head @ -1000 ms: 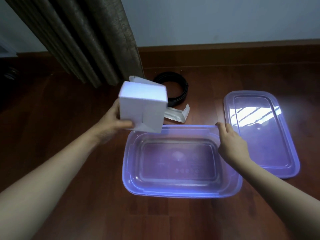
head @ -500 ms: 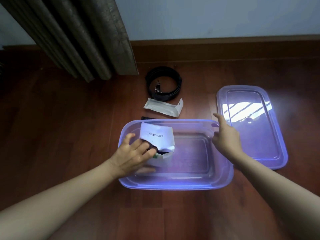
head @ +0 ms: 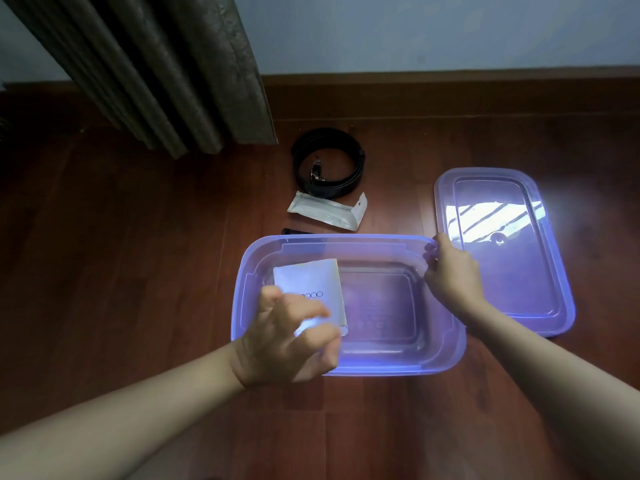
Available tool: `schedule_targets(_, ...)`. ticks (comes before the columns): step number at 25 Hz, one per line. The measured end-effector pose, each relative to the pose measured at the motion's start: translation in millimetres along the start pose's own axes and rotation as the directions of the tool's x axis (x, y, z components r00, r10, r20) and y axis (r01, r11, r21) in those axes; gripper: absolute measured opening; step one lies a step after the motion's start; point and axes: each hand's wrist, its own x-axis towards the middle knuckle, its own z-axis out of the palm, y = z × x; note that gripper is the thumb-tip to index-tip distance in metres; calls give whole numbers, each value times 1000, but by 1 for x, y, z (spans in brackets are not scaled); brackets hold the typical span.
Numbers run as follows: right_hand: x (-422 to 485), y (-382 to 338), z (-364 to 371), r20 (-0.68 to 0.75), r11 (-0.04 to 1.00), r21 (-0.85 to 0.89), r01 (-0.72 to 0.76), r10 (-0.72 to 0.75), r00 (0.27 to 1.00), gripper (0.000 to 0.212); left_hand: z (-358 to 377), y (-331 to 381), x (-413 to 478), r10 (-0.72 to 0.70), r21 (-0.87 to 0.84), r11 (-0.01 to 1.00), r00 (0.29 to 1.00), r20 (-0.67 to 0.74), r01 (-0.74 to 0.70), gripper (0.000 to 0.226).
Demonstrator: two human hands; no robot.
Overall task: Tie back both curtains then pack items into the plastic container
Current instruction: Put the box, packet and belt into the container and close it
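I see a dark reddish-brown wood plank floor (head: 138,237) meeting a matching wooden baseboard (head: 450,95), with a pale blue-grey wall (head: 433,32) above, dimly lit.

Row of small rings, perhaps "OOOO", on the white box (head: 308,278)

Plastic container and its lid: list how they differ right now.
The plastic container is deep and holds a white box; the lid is flat and bears nothing. The right hand grips the plastic container's rim; the lid lies loose beside it. Both are translucent purple rounded rectangles.
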Motion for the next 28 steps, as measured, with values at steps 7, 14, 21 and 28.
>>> schedule_targets(7, 2, -2, -3, 18, 997, -66, 41, -40, 999, 18, 33, -25, -40, -272, 343, 939, 643, 716, 14, 102)
schedule_targets(14, 3, -2, -2, 5, 992, -110, 63, -62, 998, 22, 32, -51, -37, -243, 371, 925, 622, 745, -84, 105)
schedule_targets(21, 5, 2, 3, 0, 994, -104, 38, -38, 999, 26, 19, -51, -12, -39, 8, 999, 895, 444, 40, 56)
schedule_targets(28, 6, 4, 5, -7, 994, -111, 17, -17, 1000, 23, 86, -134, 91, -661, 93, 711, 617, 427, 697, 42)
